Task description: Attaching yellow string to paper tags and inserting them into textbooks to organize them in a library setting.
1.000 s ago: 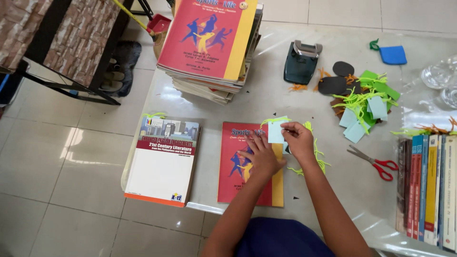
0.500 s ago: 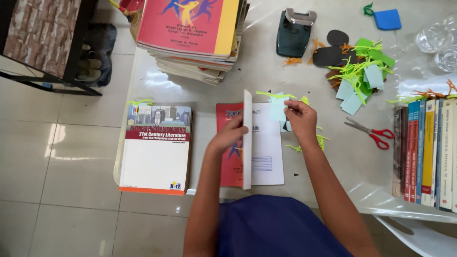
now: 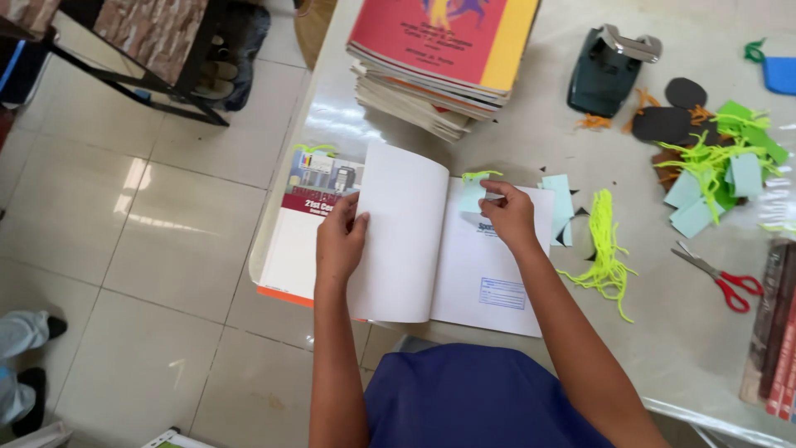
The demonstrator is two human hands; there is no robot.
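Note:
A thin book [image 3: 464,257] lies open on the table in front of me, its white inside pages showing. My left hand [image 3: 338,239] presses flat on the opened cover at its left edge. My right hand [image 3: 507,214] pinches a small pale green paper tag [image 3: 473,196] with a yellow-green yarn loop, holding it at the top of the right page. Another book [image 3: 294,241] with a dark red band lies under the open cover, to the left.
A tall stack of books [image 3: 439,58] stands behind. To the right lie loose yellow-green yarn [image 3: 607,249], pale green paper pieces [image 3: 564,203], red-handled scissors [image 3: 723,275], a dark hole punch [image 3: 605,70] and upright books [image 3: 775,332]. The table edge [image 3: 274,199] runs down the left.
The book's cover has swung fully open to the left and now lies flat under my left hand. My right hand has brought the tag down onto the page.

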